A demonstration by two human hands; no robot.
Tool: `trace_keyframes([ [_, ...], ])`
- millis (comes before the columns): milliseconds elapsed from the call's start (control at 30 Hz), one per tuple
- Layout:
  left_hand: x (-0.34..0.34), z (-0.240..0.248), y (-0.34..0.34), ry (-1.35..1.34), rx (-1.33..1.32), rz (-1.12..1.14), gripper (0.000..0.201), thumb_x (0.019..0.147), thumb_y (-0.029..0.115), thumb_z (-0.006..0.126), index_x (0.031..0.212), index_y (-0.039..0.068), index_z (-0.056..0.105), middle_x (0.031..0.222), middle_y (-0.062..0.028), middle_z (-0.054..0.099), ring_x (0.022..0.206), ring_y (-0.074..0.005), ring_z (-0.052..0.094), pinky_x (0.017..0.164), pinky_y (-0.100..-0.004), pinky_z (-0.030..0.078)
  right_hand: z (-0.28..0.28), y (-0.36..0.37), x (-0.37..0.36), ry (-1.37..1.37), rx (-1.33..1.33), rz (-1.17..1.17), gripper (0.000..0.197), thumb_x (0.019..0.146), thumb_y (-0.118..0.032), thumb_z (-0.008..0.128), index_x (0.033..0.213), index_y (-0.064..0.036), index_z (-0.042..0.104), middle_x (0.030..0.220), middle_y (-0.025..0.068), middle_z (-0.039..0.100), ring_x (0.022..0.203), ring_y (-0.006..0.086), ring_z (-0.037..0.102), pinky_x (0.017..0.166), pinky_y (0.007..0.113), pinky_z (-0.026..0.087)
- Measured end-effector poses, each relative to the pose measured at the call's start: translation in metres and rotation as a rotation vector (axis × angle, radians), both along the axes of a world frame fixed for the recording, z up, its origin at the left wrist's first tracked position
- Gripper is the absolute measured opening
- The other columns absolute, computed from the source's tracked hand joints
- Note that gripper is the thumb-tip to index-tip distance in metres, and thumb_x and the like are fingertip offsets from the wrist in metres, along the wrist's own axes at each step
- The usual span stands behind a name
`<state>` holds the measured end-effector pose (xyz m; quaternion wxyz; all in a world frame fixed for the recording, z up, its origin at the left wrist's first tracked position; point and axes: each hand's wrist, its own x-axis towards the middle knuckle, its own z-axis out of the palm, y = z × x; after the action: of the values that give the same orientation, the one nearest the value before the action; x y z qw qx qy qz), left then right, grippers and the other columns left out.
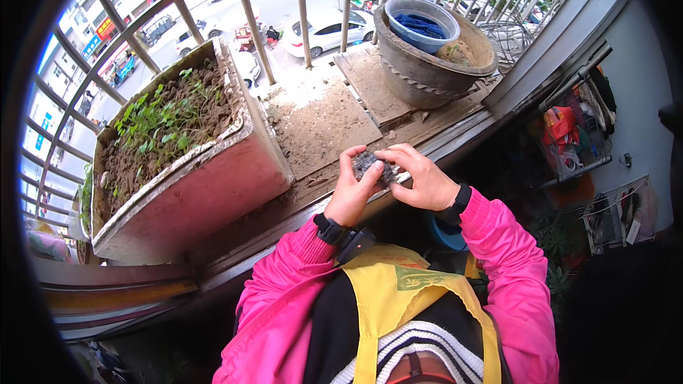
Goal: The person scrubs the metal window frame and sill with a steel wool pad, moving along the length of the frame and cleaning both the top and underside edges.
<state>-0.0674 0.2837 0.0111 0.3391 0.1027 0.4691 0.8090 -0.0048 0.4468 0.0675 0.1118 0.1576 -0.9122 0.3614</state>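
Observation:
Between my two hands, above the window sill, is a dark grey, rough, speckled clump [367, 163]; its exact kind is hard to make out. My left hand [350, 186] is closed around its left side, thumb across the front. The fingers of my right hand [421, 179] are bent in and pinch its right side. Part of the clump is hidden behind fingers and thumb. Beyond the hands lies a dirt-strewn slab [320, 128] on the ledge.
A pinkish planter box [213, 199] with soil and green seedlings stands at left. To the right sits a big grey pot [420, 75] with a pale basin [442, 23] holding blue cloth. Metal bars [302, 14] fence the ledge. A hanging rack [580, 135] with bags is at far right.

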Motion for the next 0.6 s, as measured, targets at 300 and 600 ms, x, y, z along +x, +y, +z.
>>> trace_keyframes([
  [300,0.013,-0.009,0.017,-0.116,0.048,-0.024,0.05,0.094,0.022,0.058,0.128,0.011,0.024,0.116,-0.0126,0.048,0.099,-0.0188,0.056,0.079,-0.035,0.053,-0.012,-0.005,-0.008,-0.069,-0.004,-0.098,0.043,0.069,-0.014,0.076,0.106,-0.0044,0.057,0.103,0.0155,0.057,0.097,0.035,0.058,0.083,0.039,0.049],
  [600,0.013,0.0,0.003,-0.074,0.048,-0.11,0.068,0.091,0.011,0.06,0.14,0.009,0.013,0.134,-0.0216,0.031,0.109,-0.0283,0.056,0.09,-0.0382,0.051,-0.006,0.053,0.002,-0.033,-0.01,-0.252,0.024,0.07,-0.002,0.063,0.095,-0.0024,0.06,0.091,0.015,0.061,0.088,0.0329,0.061,0.079,0.036,0.049],
])
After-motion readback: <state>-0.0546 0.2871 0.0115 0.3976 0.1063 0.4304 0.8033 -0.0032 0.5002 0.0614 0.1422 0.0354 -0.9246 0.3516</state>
